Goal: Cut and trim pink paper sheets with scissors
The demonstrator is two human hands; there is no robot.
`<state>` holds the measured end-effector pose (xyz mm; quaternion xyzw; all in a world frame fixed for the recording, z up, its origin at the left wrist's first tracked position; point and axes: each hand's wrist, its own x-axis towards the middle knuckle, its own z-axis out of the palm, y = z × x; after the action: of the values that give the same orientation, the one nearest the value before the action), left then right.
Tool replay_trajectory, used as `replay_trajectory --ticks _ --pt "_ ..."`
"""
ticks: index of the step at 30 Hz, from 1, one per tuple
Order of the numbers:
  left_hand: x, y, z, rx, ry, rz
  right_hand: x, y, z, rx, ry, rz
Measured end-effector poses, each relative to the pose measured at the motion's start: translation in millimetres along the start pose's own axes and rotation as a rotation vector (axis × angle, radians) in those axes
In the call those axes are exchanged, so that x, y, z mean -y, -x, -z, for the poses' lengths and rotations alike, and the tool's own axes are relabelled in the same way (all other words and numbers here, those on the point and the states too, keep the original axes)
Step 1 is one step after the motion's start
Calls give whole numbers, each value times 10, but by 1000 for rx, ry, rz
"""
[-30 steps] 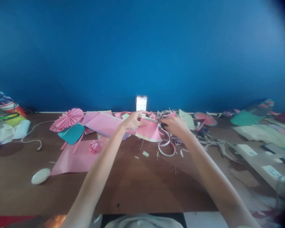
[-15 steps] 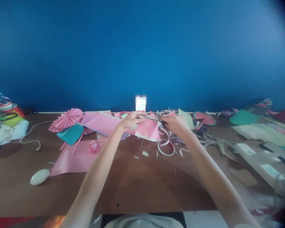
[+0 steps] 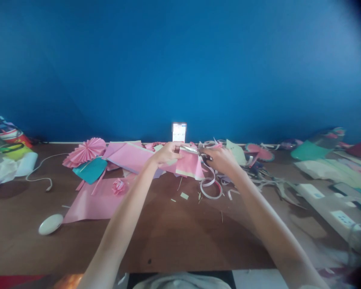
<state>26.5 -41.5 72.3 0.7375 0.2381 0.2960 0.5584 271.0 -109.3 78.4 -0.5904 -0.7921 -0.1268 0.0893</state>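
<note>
My left hand pinches the left edge of a piece of pink paper with a pale border, held up above the back of the table. Silver scissors lie across the paper's top edge, their blades pointing left toward my left fingers. Closed round the scissors' handles is my right hand, at the right of the paper; the fingers hide most of the handles. Just below that hand, a roll of white tape rests on the table.
A lit phone stands against the blue wall. To the left are a pink paper fan, a teal paper leaf, a pink sheet and a white oval object. At right lies a power strip.
The pink paper has shifted slightly right and hangs a little differently. The scissor blades now show brighter and wider across its top edge. Both hands stay nearly in place.
</note>
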Motion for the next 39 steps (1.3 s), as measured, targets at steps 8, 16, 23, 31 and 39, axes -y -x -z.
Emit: replay_trajectory --ticks 8,16,23,31,39 --pt "23 -23 -30 39 -11 21 43 -18 -5 37 30 -2" --pt "30 -21 -25 38 -16 43 30 -12 1 56 87 33" --pt "38 -27 -30 34 25 52 18 -12 15 72 111 24" --pt "28 -22 -27 47 51 41 4 -15 37 74 99 26" --pt "48 -19 4 59 127 54 -47 12 -5 -39 30 -23"
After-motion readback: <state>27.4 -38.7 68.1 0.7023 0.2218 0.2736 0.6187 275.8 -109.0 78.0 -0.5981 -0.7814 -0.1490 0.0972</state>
